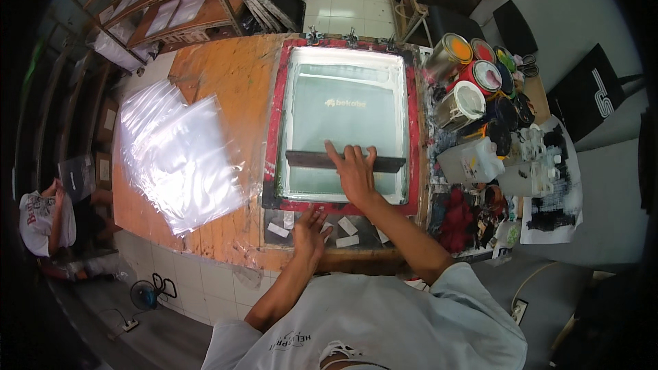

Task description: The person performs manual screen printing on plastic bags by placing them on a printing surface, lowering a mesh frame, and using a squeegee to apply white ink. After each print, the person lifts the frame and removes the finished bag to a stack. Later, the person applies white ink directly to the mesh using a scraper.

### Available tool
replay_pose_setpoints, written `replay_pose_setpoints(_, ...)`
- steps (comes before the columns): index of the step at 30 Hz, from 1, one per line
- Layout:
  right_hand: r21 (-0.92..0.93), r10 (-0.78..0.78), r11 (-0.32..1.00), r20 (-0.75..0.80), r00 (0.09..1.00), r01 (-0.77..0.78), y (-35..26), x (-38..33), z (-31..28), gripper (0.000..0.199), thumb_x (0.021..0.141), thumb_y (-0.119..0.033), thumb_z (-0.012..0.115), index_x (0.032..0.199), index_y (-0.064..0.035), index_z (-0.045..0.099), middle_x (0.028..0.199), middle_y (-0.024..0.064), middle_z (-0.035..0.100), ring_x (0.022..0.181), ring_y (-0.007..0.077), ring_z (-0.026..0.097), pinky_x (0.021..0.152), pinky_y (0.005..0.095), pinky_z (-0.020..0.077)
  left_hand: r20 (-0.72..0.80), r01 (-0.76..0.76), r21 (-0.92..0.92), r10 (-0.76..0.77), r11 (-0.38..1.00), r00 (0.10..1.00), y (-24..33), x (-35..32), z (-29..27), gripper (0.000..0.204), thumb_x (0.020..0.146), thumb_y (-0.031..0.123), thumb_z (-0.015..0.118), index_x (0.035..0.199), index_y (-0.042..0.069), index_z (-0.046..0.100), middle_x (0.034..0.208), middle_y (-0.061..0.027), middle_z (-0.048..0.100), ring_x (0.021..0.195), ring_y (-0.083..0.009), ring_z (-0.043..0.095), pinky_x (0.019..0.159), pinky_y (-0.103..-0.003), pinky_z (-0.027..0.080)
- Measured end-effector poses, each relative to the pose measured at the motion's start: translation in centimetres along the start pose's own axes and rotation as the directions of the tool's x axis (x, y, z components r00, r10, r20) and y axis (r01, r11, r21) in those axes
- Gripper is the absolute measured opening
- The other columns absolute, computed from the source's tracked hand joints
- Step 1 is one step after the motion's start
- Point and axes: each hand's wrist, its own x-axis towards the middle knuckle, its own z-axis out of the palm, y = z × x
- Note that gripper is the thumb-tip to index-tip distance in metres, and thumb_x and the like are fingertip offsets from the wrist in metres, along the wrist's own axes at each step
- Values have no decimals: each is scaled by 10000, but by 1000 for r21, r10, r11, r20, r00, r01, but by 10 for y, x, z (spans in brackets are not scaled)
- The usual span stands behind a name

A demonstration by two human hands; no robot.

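A screen printing frame (275, 123) with a red border lies flat on the wooden table. Its pale green mesh (343, 127) carries a small light design and white ink along the edges. My right hand (358, 173) grips a long dark squeegee (308, 159) laid across the lower part of the mesh, index finger stretched over its top. At the frame's near edge is my left hand (312, 231), fingers apart and fingertips touching the red border. Small white pieces (347, 240) lie on the dark board below the frame.
Clear plastic bags (185, 157) are stacked at the table's left. Ink cans (456, 49) and plastic bottles (471, 161) crowd the right side. Clamps (351, 36) line the frame's far edge. Another person (44, 219) is at far left, near a small fan (144, 295).
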Motion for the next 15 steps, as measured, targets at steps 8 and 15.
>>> replay_pose_setpoints(8, -135, 21, 990, -74, 997, -31, 85, 140, 37, 711, 839, -15, 717, 1492, -212, 516, 991, 94, 562, 1029, 280, 550, 1003, 602, 308, -74, -14, -33, 12, 999, 997, 2, -6, 8, 272, 917, 347, 759, 998, 160, 578, 972, 10, 591, 989, -183, 580, 868, -484, 441)
replay_pose_setpoints(15, -40, 50, 998, 122, 991, -45, 117, 212, 28, 759, 817, -79, 790, 1504, -216, 496, 1039, 118, 614, 1095, 286, 567, 954, 525, 336, -48, -5, -87, 1, 996, 999, -2, -4, -4, 300, 913, 301, 774, 1022, 161, 532, 1012, -20, 613, 1005, -190, 582, 886, -484, 457)
